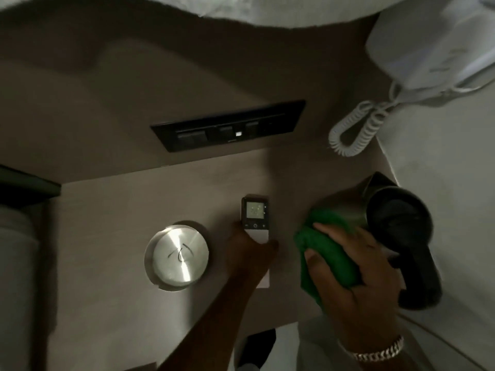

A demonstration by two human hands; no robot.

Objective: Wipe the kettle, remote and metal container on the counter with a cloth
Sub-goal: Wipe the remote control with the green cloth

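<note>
Your right hand [345, 266] is clenched around a green cloth [325, 253], pressing it to the side of the metal kettle [345, 207] at the counter's [112, 236] right end, beside the kettle's black lid and handle. Your left hand [249, 250] grasps the lower end of the remote [254, 214], which lies mid-counter with its display lit. The round metal container [176, 255] stands apart to the left, untouched. A bracelet [375, 352] shows on your right wrist.
</note>
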